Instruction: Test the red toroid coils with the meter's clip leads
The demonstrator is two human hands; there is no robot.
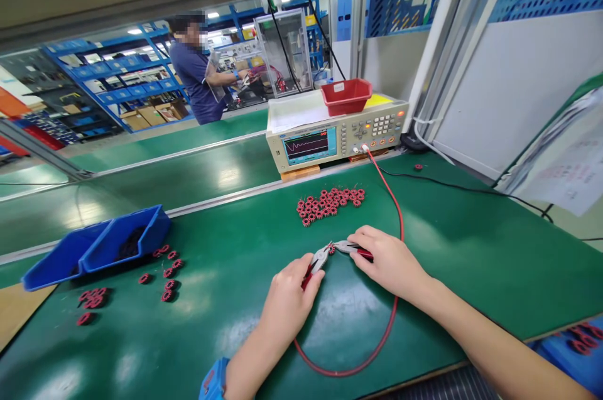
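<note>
My left hand (288, 296) is closed on a metal plier-shaped test clip (320, 258) with a red grip. My right hand (389, 255) grips a second such test clip (346, 247), its jaws pointing left. Between the two sets of jaws sits a small red-wound toroidal coil (331, 250); the clip tips meet its wire ends, though the exact contact is too small to make out. A red cable (372, 365) loops under my hands and runs up to the front of a bench tester (306, 164), whose screen shows a wavy trace. Just beyond my hands lies a cluster of similar coils (330, 204).
Two blue bins (101, 255) stand at the left, with loose coils (169, 272) scattered beside them. A red tray (346, 97) rests on the tester. One lone coil (418, 167) and a black cable (452, 184) lie at the back right. Another person (200, 76) works across the bench.
</note>
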